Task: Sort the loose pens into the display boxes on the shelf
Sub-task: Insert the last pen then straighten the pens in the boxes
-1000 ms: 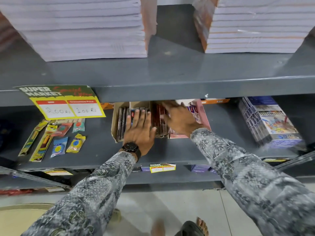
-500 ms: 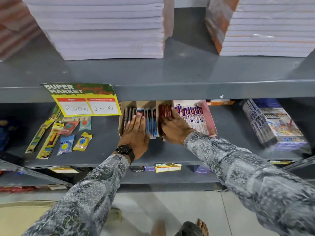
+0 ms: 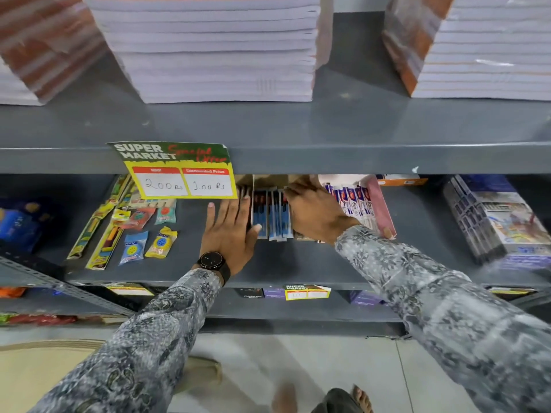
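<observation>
A brown cardboard display box lies on the grey middle shelf, holding packs of blue pens and darker pens at its left. My left hand, with a black watch, lies flat with fingers spread over the box's left side. My right hand rests palm down on the box's right part, covering what is under it. Whether it grips anything is hidden. A pink display box with white and purple pen packs stands right beside it.
A yellow price tag hangs from the upper shelf edge, above small packets on the left. A blue boxed set stands at the right. Stacks of notebooks fill the upper shelf. The floor and a foot show below.
Both hands have slid to the right along the boxes. The blue pens between them came into view. The camera has moved closer to the shelf.
</observation>
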`<state>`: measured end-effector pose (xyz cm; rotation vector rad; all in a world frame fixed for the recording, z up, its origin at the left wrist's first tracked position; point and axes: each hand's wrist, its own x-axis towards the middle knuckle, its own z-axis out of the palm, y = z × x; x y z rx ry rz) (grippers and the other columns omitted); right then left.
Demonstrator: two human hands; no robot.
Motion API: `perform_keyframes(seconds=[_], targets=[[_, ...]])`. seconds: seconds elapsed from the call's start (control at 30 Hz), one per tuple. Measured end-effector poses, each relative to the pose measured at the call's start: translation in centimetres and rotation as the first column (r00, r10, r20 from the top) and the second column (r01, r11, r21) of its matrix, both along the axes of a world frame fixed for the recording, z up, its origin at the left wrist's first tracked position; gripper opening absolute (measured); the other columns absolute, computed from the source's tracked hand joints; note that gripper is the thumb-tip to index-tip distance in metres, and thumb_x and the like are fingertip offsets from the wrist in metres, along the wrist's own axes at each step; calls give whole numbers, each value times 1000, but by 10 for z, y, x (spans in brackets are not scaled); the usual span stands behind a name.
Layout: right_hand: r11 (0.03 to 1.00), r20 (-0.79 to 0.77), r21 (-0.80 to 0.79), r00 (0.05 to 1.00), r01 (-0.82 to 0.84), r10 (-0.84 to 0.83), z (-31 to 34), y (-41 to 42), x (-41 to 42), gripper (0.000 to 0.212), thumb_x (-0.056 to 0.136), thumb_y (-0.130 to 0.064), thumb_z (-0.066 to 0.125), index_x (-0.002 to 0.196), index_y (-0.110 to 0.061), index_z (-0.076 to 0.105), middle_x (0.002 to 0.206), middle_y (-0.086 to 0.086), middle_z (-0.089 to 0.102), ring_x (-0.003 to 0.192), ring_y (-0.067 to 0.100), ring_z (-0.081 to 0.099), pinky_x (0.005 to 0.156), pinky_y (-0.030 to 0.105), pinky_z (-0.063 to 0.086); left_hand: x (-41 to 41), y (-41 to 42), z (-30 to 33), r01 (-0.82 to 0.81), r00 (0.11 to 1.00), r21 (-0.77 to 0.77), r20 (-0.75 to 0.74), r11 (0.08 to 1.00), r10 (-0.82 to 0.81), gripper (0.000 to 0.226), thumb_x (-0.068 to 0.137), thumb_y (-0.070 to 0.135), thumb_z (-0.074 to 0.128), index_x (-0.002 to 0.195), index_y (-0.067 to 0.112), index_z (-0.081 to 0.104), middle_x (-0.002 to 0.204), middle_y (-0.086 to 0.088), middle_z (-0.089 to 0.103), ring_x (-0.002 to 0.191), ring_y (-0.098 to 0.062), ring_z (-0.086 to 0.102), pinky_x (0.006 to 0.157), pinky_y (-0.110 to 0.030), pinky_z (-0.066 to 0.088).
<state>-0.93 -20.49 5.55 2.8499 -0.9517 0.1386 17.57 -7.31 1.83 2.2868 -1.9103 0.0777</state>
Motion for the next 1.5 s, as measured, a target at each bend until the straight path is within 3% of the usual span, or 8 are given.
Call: perform_keyframes(seconds=[0.13, 0.23, 0.37, 0.7, 0.83, 1.03, 1.17, 1.5], targets=[[975, 21, 171, 990, -142, 141, 2, 15, 25, 45, 82, -1, 53, 126, -4, 63, 125, 13, 68, 106, 32, 69, 88, 44, 60, 16, 0, -10, -86, 991, 85, -100, 993, 95, 75, 96, 60, 12, 155, 14, 18, 166, -11, 9, 152, -30, 4, 122, -54, 9], [959, -182, 200, 954, -202, 239, 0, 24, 40, 23, 88, -3, 56, 106, -3, 71, 100, 12, 70, 89, 29, 70, 72, 39, 60, 20, 0, -13, -76, 987, 86, -137, 993, 87, 75, 96, 61, 13, 156, 17, 12, 167, -6, 2, 153, -26, -3, 123, -49, 3], [954, -362, 197, 887, -227, 286, 16, 35, 70, 40, 95, -6, 56, 130, -21, 67, 105, 11, 70, 91, 33, 69, 62, 35, 47, 22, 1, -11, -70, 985, 89, -154, 994, 83, 76, 95, 60, 12, 157, 17, 9, 167, -4, -1, 153, -25, -4, 123, -47, 2], [970, -540, 242, 826, -29, 159, 10, 28, 57, 28, 100, -12, 55, 119, 5, 66, 96, 14, 61, 67, 22, 53, 70, 38, 58, 23, 3, -13, -56, 980, 47, -188, 997, 64, 78, 94, 61, 11, 157, 15, 11, 166, -5, 2, 153, -25, -2, 123, -46, 1], [976, -462, 214, 877, -35, 133, -28, 26, 53, 57, 103, -30, 51, 150, 1, 40, 159, 27, 31, 126, 47, 53, 91, 53, 58, 22, 3, -14, -42, 984, 47, -169, 998, 49, 75, 96, 58, 13, 157, 14, 11, 166, -7, 1, 153, -25, -2, 123, -46, 2], [983, -275, 181, 959, -14, 64, -47, 31, 42, 58, 104, -22, 39, 156, 0, 24, 159, 27, 32, 135, 47, 48, 90, 52, 58, 21, 4, -14, -29, 986, 37, -160, 999, 35, 72, 97, 55, 14, 156, 13, 14, 166, -9, 3, 153, -28, 0, 123, -50, 6], [973, -300, 227, 953, 34, 36, -52, 26, 46, 70, 104, -32, 46, 160, -3, 15, 167, 27, 13, 151, 48, 24, 121, 58, 29, 19, 5, -12, -32, 986, 37, -160, 999, 37, 72, 97, 54, 14, 156, 14, 14, 166, -10, 5, 152, -29, 2, 123, -51, 8], [918, -303, 376, 953, 129, -10, -56, 13, 59, 87, 100, -48, 50, 163, -12, 1, 170, 18, -7, 156, 45, -1, 125, 59, 13, 16, 1, -15, -29, 982, 51, -186, 998, 38, 74, 95, 55, 14, 156, 13, 15, 166, -14, 5, 152, -31, 4, 123, -48, 6]])
